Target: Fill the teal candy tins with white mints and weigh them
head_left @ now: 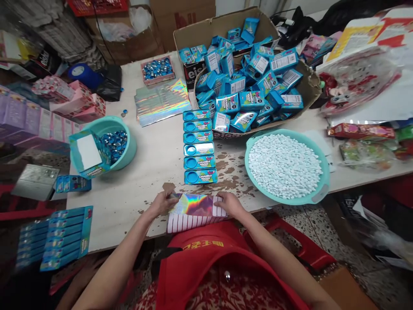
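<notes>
Gripped shiny sheet (195,206) between left hand (162,203) and right hand (229,204), fingers closed on its ends, just below row of blue tins (199,146).

Both forearms reach forward, left hand (162,203) and right hand (229,203) curled, palms down.

Pretty crowded table (145,172) here. There's a column of six blue tins (199,145) down the middle, and right of it a teal basin (318,196) full of small white candies (284,165). Behind those sits a cardboard box (226,26) heaped with blue packets (251,90). On the left, a smaller teal bowl (129,146) holds shiny blue pieces with a carton (87,154) leaning in it. A stack of holographic sheets (161,102) lies further back, next to a small tray of blue pieces (157,69).
</notes>
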`<state>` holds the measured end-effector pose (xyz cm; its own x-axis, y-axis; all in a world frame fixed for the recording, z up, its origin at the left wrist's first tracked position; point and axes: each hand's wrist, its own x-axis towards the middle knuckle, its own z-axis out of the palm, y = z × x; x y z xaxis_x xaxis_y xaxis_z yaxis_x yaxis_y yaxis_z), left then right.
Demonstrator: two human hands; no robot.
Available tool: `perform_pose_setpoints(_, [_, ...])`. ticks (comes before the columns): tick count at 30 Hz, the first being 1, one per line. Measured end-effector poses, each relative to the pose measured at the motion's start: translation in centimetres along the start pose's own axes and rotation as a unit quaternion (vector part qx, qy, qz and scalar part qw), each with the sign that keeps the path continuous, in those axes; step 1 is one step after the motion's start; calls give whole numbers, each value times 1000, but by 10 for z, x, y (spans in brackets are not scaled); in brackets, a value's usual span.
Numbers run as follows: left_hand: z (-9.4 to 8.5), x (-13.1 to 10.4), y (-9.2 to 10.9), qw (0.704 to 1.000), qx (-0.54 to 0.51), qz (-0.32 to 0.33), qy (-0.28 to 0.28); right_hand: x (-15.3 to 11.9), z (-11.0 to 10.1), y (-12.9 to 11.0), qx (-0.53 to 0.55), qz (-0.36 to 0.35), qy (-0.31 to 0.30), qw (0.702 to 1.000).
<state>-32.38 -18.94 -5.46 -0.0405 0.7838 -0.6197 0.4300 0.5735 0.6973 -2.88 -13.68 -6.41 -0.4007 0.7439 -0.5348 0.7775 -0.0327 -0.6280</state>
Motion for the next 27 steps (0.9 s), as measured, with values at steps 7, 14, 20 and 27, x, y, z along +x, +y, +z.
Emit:
perform_pose_setpoints(7, [-20,-38,-48,994,95,-44,45,4,36,-30,-49,-53,-52,996])
perform_pose_setpoints(14, [-9,-66,-50,929,359,-50,69,-15,58,-37,-71,-77,-59,993])
perform_pose_setpoints(20, [35,-32,9,906,391,150,59,-8,40,-32,-87,-50,13,995])
perform_pose_setpoints(27, [47,4,26,926,341,159,-27,-9,45,-38,-112,-37,76,990])
